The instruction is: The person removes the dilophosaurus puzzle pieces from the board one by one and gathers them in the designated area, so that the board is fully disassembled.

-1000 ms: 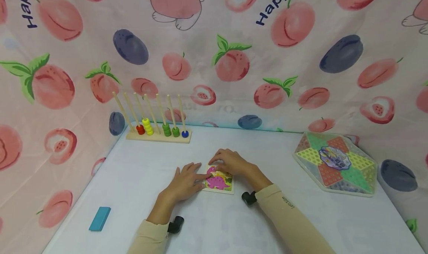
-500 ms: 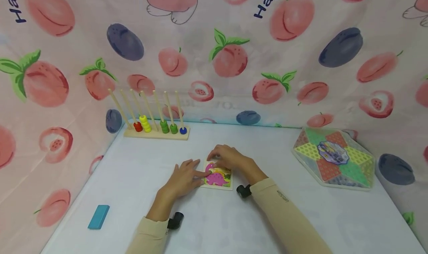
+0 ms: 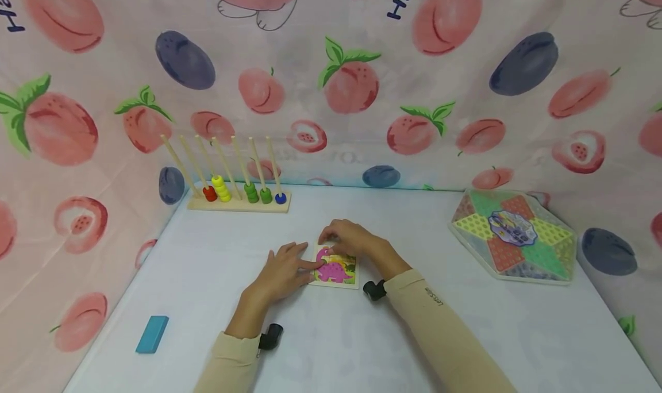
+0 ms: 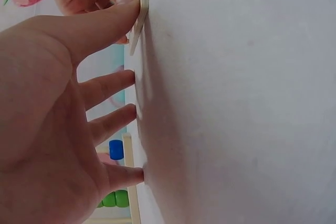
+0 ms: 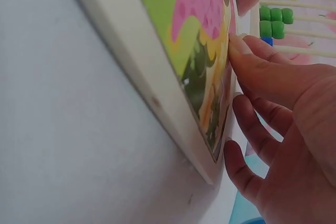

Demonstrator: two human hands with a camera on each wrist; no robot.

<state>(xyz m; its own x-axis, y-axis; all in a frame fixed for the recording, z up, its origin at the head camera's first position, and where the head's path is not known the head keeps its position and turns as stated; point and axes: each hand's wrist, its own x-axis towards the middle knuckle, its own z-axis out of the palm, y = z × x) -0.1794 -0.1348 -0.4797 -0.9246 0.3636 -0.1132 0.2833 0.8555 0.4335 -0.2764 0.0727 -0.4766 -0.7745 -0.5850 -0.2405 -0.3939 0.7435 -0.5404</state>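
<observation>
head view now lower — hands (image 3: pixel 281 273) (image 3: pixel 354 239) on puzzle (image 3: pixel 333 272)

Dino pic (image 3: pixel 333 273) partly behind R fingers (image 3: pixel 330 229)

Behind the white desk (image 3: pixel 320 341) there is a pale cloth (image 3: pixel 289 48), which continues along its left and right sides. On this cloth are printed pink peaches (image 3: pixel 351 88) with green leaves (image 3: pixel 333 51) and dark blue fruits (image 3: pixel 185 60); the light is soft
</observation>
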